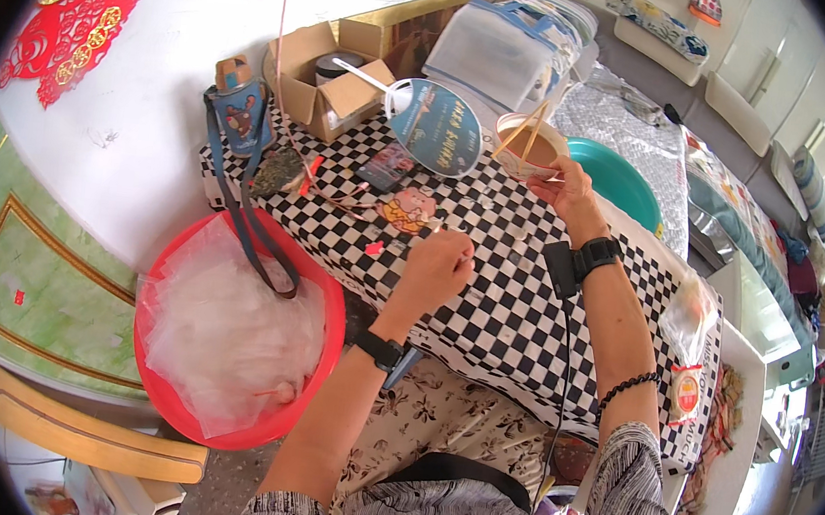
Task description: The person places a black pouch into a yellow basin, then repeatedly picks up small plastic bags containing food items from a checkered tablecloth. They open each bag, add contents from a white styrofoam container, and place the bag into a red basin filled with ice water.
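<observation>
My right hand point(568, 190) grips the rim and side of a patterned bowl point(522, 165) over the far side of the table. Brown liquid point(535, 147) fills part of the bowl, and a pair of chopsticks point(528, 138) leans in it. My left hand point(440, 269) is curled with its back to me, above the black-and-white checkered tablecloth point(512, 304). Its fingers hide whether anything small is inside. A pink cartoon-animal picture point(410, 209) and a small red scrap point(375, 248) lie near it. Beyond are a dark smartphone point(387, 166) and a round blue hand fan point(436, 127).
A red basin point(335, 324) holding clear plastic bags point(233, 337) stands left of the table. A strapped bottle point(240, 118) and an open cardboard box point(334, 101) occupy the back left. A teal basin point(613, 180) sits behind the bowl. Right are a snack packet point(685, 394) and a foam box point(731, 467).
</observation>
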`<state>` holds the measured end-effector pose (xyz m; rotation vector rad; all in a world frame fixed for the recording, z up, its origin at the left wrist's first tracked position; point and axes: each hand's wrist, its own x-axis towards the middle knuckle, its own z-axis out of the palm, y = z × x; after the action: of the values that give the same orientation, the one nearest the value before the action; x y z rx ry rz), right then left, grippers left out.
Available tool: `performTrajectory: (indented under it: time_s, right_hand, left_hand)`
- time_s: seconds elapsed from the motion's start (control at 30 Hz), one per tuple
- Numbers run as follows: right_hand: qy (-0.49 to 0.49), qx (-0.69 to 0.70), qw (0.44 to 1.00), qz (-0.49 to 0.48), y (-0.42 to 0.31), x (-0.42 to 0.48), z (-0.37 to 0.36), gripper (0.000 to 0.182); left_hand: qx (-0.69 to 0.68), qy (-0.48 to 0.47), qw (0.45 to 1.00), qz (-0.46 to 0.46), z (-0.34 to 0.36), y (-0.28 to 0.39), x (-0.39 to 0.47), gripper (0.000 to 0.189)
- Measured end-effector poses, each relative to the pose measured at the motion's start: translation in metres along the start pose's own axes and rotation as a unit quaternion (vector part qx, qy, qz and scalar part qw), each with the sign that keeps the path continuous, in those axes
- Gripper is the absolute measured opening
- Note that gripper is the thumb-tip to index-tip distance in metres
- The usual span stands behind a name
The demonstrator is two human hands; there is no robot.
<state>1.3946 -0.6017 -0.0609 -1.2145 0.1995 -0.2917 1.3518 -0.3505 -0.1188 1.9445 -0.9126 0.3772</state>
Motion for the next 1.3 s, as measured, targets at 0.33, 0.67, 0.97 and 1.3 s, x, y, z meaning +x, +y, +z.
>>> performTrajectory:
  time_s: [0.33,0.67,0.97,1.3]
  right_hand:
    - [-0.013,-0.009,1.0,-0.026,0.021,0.017,0.007,0.027]
    - [-0.001,-0.006,1.0,-0.004,0.022,0.022,0.009,0.033]
    - [0.034,-0.056,0.996,0.053,0.027,0.054,-0.005,0.034]
    - [0.003,-0.067,0.993,0.097,0.028,0.061,-0.01,0.044]
  left_hand:
    - [0.003,-0.003,1.0,-0.013,-0.005,0.007,0.0,0.008]
    - [-0.001,0.024,1.0,0.002,0.0,0.001,0.0,0.007]
    - [0.014,0.025,1.0,-0.008,0.004,0.002,0.0,0.007]
    - [0.012,0.075,0.997,0.002,0.009,0.0,-0.003,0.005]
